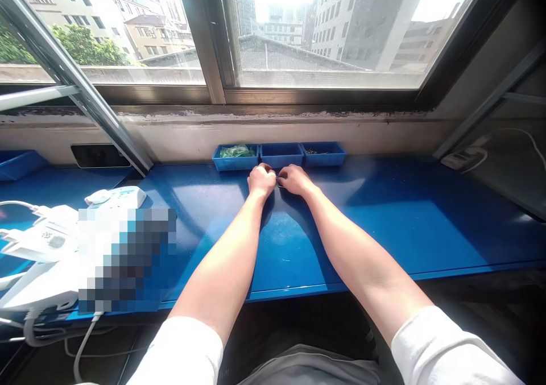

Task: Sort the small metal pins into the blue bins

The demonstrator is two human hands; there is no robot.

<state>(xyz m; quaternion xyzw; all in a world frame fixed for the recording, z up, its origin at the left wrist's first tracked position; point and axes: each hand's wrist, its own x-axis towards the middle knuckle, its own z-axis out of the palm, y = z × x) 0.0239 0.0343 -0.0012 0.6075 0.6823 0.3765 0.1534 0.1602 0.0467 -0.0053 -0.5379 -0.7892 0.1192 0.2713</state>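
Note:
Both my arms reach forward over the blue tabletop. My left hand is closed, its fingers curled just in front of the middle blue bin. Close to its right, my right hand pinches with thumb and fingers. Something thin and dark shows between the two hands, too small to name. Behind them stand the left blue bin, holding green-and-clear plastic packets, and the right blue bin, with small dark metal pieces inside.
White power strips with plugs and cables lie at the left, beside a pixelated dark object. A phone leans by the wall. Metal shelf posts rise at both sides. Another blue bin stands far left; a white adapter lies right.

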